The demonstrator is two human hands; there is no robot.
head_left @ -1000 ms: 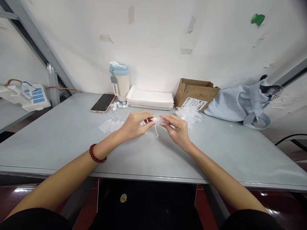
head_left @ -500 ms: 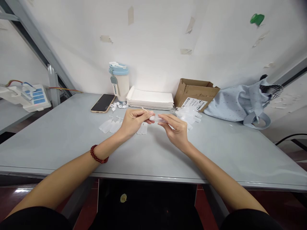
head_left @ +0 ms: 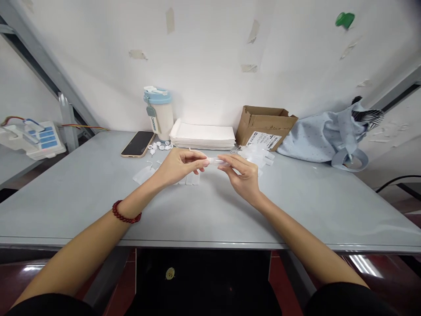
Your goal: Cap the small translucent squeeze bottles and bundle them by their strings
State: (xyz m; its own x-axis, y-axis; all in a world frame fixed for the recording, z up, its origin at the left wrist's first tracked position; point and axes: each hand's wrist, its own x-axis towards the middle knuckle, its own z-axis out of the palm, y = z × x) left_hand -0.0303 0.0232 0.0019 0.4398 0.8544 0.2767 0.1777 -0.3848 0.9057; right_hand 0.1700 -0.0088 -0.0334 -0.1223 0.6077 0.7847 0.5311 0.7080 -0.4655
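Observation:
Over the middle of the desk, both hands hold one small clear plastic tube [head_left: 216, 161] lying roughly level. My left hand [head_left: 177, 166] pinches its whitish left end between thumb and fingers. The fingers of my right hand [head_left: 244, 174] close round the clear right end. Flat translucent plastic pieces [head_left: 142, 174], some with thin curled stems, lie beside and partly behind my left hand. Behind my right hand is a heap of similar clear pieces [head_left: 258, 154]. Small white caps [head_left: 160, 145] are scattered near the phone.
A phone [head_left: 138, 144] and a blue-lidded tumbler [head_left: 161, 115] stand at the back left of the grey desk [head_left: 210, 215]. Farther right are a stack of white envelopes [head_left: 204, 135], an open cardboard box [head_left: 266, 125] and a light blue cloth bag [head_left: 317, 136].
My left hand has shifted slightly left along the tube, and its thumb now lies over the whitish end. My right hand keeps its hold. The whole view has shifted a little.

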